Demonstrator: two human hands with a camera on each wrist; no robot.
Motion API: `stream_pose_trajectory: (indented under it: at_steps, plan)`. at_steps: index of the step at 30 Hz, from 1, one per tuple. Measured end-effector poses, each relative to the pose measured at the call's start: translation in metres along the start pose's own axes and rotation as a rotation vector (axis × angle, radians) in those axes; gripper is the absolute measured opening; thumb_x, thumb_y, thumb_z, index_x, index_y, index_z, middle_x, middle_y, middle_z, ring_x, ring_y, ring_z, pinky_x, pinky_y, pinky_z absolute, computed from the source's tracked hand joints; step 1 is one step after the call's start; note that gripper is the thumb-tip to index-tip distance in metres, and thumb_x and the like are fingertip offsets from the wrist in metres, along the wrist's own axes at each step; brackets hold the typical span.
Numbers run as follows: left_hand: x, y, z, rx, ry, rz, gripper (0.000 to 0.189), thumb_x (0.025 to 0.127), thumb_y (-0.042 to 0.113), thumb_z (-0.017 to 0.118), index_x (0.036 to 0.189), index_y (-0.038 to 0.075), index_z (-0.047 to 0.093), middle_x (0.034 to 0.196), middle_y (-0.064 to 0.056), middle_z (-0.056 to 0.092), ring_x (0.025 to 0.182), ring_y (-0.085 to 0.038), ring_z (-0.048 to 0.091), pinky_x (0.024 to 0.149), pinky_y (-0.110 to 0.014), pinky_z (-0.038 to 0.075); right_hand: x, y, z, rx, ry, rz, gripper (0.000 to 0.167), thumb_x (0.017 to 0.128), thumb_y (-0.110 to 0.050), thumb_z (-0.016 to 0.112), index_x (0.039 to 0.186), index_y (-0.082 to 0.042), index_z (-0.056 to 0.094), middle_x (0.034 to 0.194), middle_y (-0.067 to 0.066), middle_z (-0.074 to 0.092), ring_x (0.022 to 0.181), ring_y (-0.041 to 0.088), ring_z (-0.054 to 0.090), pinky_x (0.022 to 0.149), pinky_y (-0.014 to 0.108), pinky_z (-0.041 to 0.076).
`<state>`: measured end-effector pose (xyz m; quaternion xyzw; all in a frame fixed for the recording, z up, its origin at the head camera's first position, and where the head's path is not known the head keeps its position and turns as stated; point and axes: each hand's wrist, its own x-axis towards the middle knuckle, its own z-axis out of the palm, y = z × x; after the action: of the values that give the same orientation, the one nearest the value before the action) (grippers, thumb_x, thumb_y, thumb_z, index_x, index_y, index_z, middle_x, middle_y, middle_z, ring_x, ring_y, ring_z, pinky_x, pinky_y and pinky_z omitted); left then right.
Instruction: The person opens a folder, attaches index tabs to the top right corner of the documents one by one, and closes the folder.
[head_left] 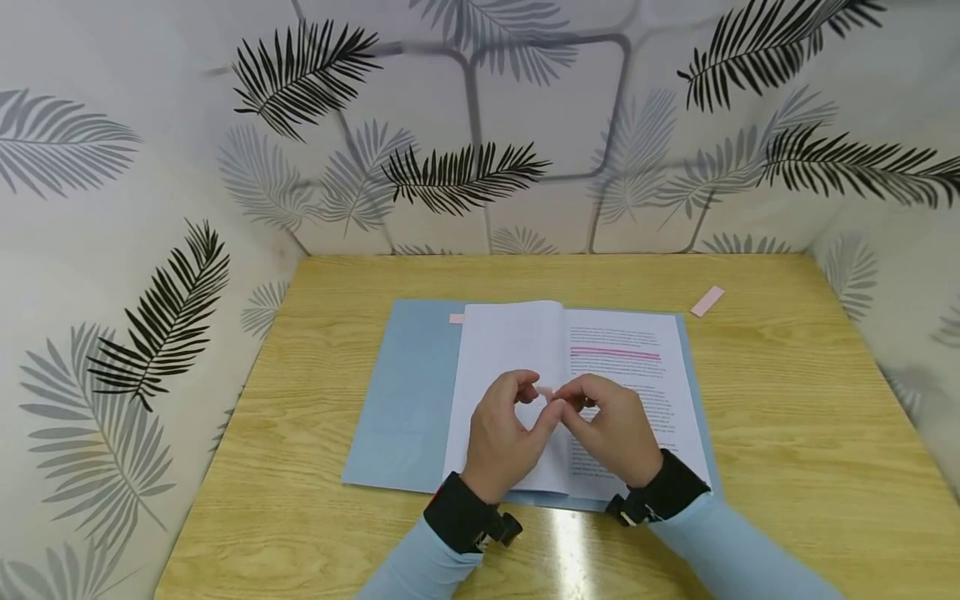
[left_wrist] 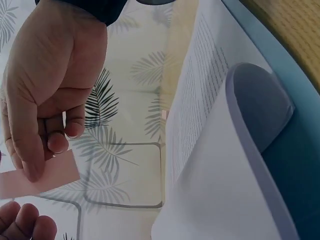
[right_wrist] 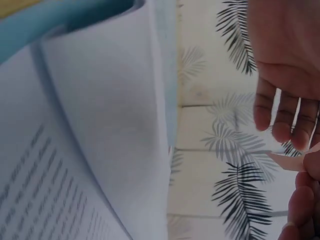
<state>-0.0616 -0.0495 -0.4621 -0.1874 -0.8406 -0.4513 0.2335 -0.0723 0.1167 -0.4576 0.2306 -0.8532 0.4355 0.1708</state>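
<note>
Both hands meet above an open book (head_left: 510, 342). My right hand (head_left: 611, 425) pinches a small pink paper strip (left_wrist: 42, 177), its thumb flat on the strip in the left wrist view. My left hand (head_left: 502, 433) has its thumb and index finger at the same strip, which shows small between the hands in the head view. The left thumb tip meets the right one there. In the right wrist view the strip (right_wrist: 289, 161) looks bent, partly hidden by fingers. The right page (head_left: 622, 383) carries printed text with a pink highlighted line.
The book has a blue cover (head_left: 405, 392), spread out on a wooden table (head_left: 285, 433). A pink tab (head_left: 457, 318) sticks out at the left page's top edge. Another pink strip (head_left: 707, 301) lies on the table at the back right. Leaf-patterned walls (head_left: 525, 225) enclose the table's back and sides.
</note>
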Motion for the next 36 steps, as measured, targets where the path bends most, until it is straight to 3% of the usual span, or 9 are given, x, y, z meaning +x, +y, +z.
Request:
stream_pose_trajectory:
  at_steps: [4,7,15,21,31,36]
  plan:
    - [0.0,0.003,-0.0002,-0.006,0.006,-0.008,0.029,0.09,0.029,0.068,0.103,0.004,0.062,0.089,-0.003,0.062,0.077,-0.012,0.058,0.067,-0.027,0.052,-0.0033,0.0003,0.0023,-0.147,0.037,-0.14,0.012,0.076,-0.005,0.078,0.083,-0.01,0.069,0.076,-0.003,0.065,0.069,0.011,0.059,0.062,0.03,0.052]
    - [-0.0007,0.0035,0.0,-0.007,0.006,-0.003,0.02,0.09,0.023,0.068,0.097,0.006,0.063,0.088,-0.003,0.062,0.076,-0.011,0.059,0.068,-0.023,0.051,-0.005,0.0006,0.0028,-0.186,0.046,-0.186,0.012,0.075,-0.006,0.077,0.082,-0.01,0.068,0.075,-0.001,0.065,0.068,0.014,0.06,0.061,0.029,0.051]
    - [-0.0038,0.0028,0.0006,0.013,0.031,0.014,0.014,0.088,0.018,0.07,0.09,0.006,0.063,0.082,-0.003,0.062,0.071,-0.012,0.06,0.064,-0.022,0.05,-0.0058,0.0011,0.002,-0.236,0.063,-0.205,0.007,0.078,-0.008,0.074,0.083,-0.008,0.069,0.076,0.001,0.067,0.065,0.014,0.059,0.057,0.03,0.049]
    - [-0.004,0.003,-0.0003,0.015,0.009,0.026,0.011,0.088,0.017,0.069,0.088,0.007,0.063,0.082,-0.001,0.062,0.072,-0.011,0.06,0.066,-0.021,0.05,-0.0059,0.0021,0.0014,-0.259,0.067,-0.215,0.007,0.078,-0.009,0.074,0.084,-0.008,0.07,0.076,0.002,0.067,0.065,0.015,0.059,0.057,0.03,0.05]
    - [-0.005,0.0031,-0.001,0.041,-0.023,0.008,0.01,0.088,0.017,0.07,0.088,0.009,0.065,0.083,0.0,0.064,0.077,-0.011,0.06,0.07,-0.024,0.051,-0.0078,0.0058,-0.0004,-0.255,0.066,-0.208,0.008,0.079,-0.01,0.074,0.085,-0.009,0.069,0.078,0.001,0.067,0.067,0.014,0.06,0.058,0.03,0.05]
    - [-0.0037,0.0024,-0.0016,0.051,-0.035,0.037,0.01,0.088,0.017,0.07,0.088,0.009,0.065,0.084,0.0,0.064,0.079,-0.011,0.061,0.071,-0.023,0.051,-0.0066,0.0089,-0.0035,-0.061,0.028,-0.125,0.017,0.083,-0.012,0.073,0.098,-0.008,0.067,0.093,0.0,0.067,0.084,0.014,0.06,0.075,0.031,0.05]
